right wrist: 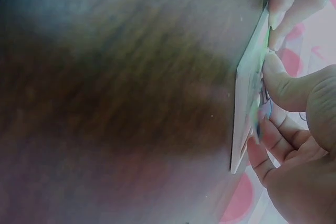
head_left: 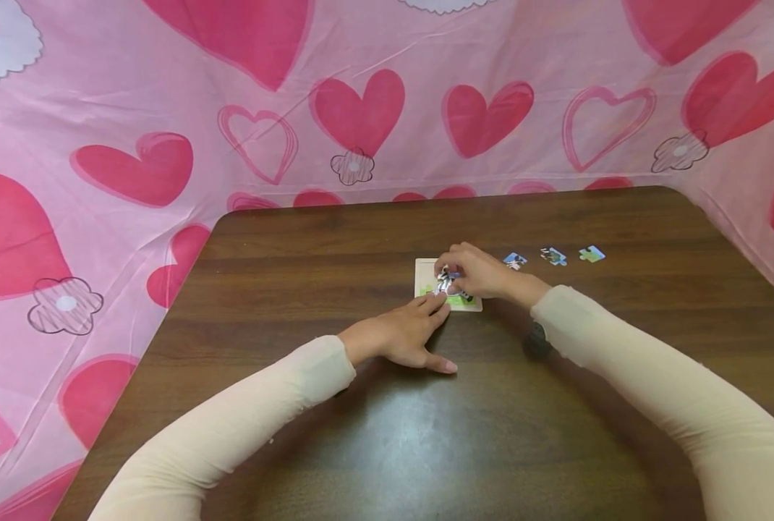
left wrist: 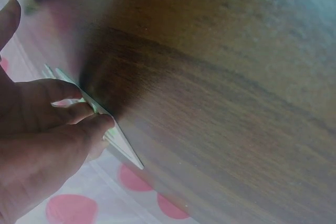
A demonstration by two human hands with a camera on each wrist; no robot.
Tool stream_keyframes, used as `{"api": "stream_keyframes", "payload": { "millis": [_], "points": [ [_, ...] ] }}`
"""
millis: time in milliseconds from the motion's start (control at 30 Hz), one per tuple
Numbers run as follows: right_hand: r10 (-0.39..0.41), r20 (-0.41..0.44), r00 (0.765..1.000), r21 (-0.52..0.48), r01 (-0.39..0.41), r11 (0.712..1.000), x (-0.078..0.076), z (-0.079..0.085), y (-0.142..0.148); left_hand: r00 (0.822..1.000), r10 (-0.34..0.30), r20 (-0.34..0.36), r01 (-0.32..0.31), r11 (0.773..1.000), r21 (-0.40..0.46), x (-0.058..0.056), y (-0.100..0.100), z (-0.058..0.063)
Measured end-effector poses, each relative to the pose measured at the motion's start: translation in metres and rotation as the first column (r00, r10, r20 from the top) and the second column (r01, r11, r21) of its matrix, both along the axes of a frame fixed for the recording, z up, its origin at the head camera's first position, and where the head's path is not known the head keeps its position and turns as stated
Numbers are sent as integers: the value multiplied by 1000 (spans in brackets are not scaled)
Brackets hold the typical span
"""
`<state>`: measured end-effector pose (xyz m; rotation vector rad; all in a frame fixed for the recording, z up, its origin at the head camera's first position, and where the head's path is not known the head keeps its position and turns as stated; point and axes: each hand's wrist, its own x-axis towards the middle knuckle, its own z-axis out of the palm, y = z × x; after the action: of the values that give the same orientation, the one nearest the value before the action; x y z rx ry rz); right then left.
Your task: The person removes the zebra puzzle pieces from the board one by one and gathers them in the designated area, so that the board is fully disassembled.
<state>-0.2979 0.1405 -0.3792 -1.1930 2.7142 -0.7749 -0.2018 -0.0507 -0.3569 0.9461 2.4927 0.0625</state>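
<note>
A small square puzzle board [head_left: 426, 278] lies flat on the dark wooden table [head_left: 387, 434]. My left hand [head_left: 426, 325] lies flat beside it, straight fingertips [left wrist: 97, 121] pressing on the board's near edge [left wrist: 123, 148]. My right hand [head_left: 450, 276] is over the board and pinches a puzzle piece [head_left: 448, 281] against it between thumb and fingers. In the right wrist view the board [right wrist: 242, 103] shows edge-on, with my right hand [right wrist: 265, 95] on its face. Some fitted pieces show under the hand; most of the board is hidden.
Three loose puzzle pieces lie in a row right of the board: one [head_left: 515, 260], another [head_left: 553, 255] and a greenish one [head_left: 592, 254]. A pink cloth with red hearts [head_left: 361, 108] hangs behind and round the table.
</note>
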Motion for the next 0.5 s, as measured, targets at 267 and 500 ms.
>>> {"api": "stream_keyframes", "payload": {
  "millis": [267,500],
  "points": [
    [-5,29,1000,24,4,1000,1,2,1,1000,-5,-3,5,1000,-5,0,0,0],
    [-11,3,1000,42,11,999,2,4,0,1000,-6,-9,6,1000,-9,-1,0,-1]
  ]
}}
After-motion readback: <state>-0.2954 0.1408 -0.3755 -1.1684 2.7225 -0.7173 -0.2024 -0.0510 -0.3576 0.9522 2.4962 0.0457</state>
